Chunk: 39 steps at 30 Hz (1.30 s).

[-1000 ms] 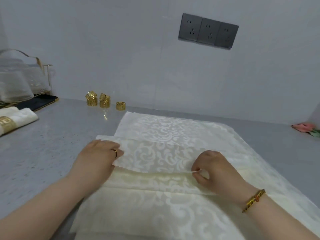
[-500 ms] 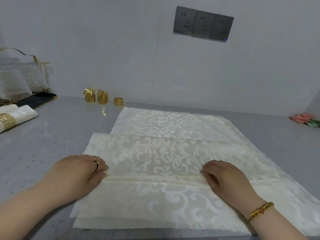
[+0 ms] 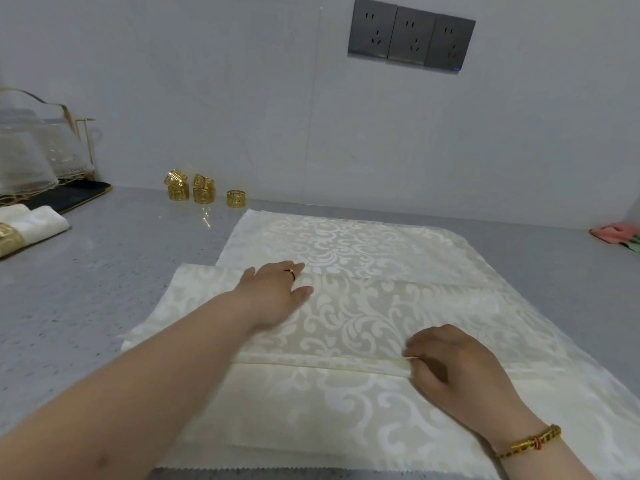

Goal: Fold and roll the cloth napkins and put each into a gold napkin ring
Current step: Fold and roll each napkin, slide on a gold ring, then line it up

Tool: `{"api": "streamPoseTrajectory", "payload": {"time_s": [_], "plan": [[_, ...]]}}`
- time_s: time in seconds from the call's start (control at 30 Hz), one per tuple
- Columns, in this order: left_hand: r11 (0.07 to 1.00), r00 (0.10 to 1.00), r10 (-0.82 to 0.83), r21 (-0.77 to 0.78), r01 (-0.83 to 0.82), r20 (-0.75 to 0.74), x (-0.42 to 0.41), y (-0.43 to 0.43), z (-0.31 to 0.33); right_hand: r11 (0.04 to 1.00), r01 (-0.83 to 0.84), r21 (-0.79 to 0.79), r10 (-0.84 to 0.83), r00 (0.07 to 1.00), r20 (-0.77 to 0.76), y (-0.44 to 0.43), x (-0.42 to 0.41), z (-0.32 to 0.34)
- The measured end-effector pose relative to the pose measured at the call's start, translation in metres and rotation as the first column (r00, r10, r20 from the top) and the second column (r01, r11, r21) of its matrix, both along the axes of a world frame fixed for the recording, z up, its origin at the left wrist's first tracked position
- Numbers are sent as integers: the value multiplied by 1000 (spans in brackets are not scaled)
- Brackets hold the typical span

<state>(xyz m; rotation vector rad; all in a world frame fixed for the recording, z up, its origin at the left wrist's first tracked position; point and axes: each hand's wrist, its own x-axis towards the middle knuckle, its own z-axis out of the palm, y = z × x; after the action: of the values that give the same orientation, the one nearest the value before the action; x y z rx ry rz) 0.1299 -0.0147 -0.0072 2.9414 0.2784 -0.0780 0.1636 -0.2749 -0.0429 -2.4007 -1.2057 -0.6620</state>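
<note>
A cream damask napkin (image 3: 363, 317) lies spread on the grey counter (image 3: 86, 289), with a band of it folded across the middle. My left hand (image 3: 277, 289) rests flat on the far edge of that band, fingers straight. My right hand (image 3: 446, 362) pinches the near crease of the fold between thumb and fingertips. Several gold napkin rings (image 3: 204, 188) stand near the back wall, some stacked. A rolled white napkin in a gold ring (image 3: 24, 230) lies at the left edge.
A glass-laden wire rack on a dark tray (image 3: 41, 161) stands at the far left. A pink and green cloth (image 3: 620, 235) lies at the right edge. Wall sockets (image 3: 410, 38) are above the counter.
My left hand has let go of the crease and moved forward onto the far edge of the folded band, now lying flat. My right hand keeps its pinch on the crease.
</note>
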Motion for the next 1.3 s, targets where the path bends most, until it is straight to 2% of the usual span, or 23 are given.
{"api": "streamPoseTrajectory", "payload": {"time_s": [0.17,0.27,0.33,0.47,0.57,0.67,0.83,1.0,1.17,1.23,1.3], "plan": [[999,998,14,31,-12,-64,3,-7,-17,1000,-13,5,13,999,-43,4,-3,7],[999,999,29,17,-29,-22,1,-7,-23,997,20,72,-19,1000,-21,20,-7,19],[999,999,39,15,-39,5,-1,-8,-24,993,58,104,-49,995,-82,42,-8,34],[998,997,58,6,-59,46,-4,-10,-25,977,18,-210,-92,933,-349,103,5,46],[997,995,71,-3,-71,69,-4,-9,-25,949,8,-315,-145,898,-415,137,14,32],[997,994,83,-8,-83,65,-5,-9,-24,905,63,-422,-258,869,-423,141,24,14],[992,992,127,-2,-127,26,-7,2,-23,865,147,-479,-377,820,-430,112,39,13],[972,973,231,54,-229,-29,-28,52,-19,795,338,-505,-564,720,-405,54,64,18],[953,956,291,108,-285,-48,-43,71,-20,742,448,-499,-657,632,-410,36,72,19],[952,955,294,108,-287,-48,-42,69,-20,722,492,-486,-678,644,-355,46,66,24],[951,953,299,101,-293,-45,-41,68,-20,771,450,-451,-607,734,-306,64,54,28]]}}
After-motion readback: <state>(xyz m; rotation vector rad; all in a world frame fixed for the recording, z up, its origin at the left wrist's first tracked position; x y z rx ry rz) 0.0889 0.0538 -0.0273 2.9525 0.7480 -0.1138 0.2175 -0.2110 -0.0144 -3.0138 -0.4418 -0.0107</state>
